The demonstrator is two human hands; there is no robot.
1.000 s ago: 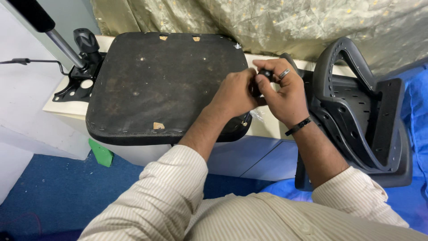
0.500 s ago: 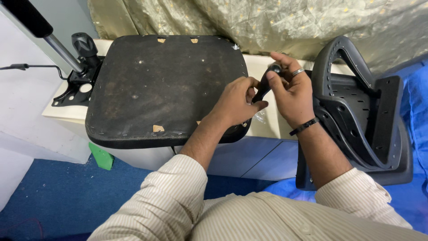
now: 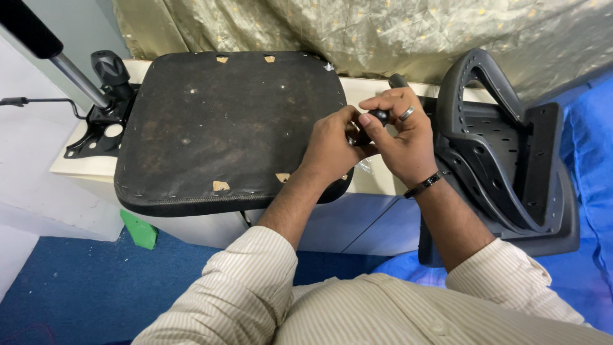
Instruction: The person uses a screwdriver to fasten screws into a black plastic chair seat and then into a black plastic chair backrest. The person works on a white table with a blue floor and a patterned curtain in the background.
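Observation:
Both my hands meet at the right edge of an upturned black chair seat (image 3: 230, 128) that lies on a cream table (image 3: 89, 167). My right hand (image 3: 399, 137), with a ring and a dark wristband, pinches a small black knob (image 3: 378, 115) between thumb and fingers. My left hand (image 3: 331, 144) is curled around the same small black part from the left; what lies under its fingers is hidden. A black lever tip (image 3: 398, 80) shows just behind my right hand.
A black plastic chair back (image 3: 504, 153) leans at the right. A metal chair mechanism with a gas cylinder (image 3: 96, 108) sits at the table's left end. Gold cloth (image 3: 383, 32) hangs behind. Blue carpet and a green scrap (image 3: 139, 229) lie below.
My hands have stayed together at the seat's right edge, shifting slightly; my right fingers have re-gripped the small black knob. The view has tilted a little.

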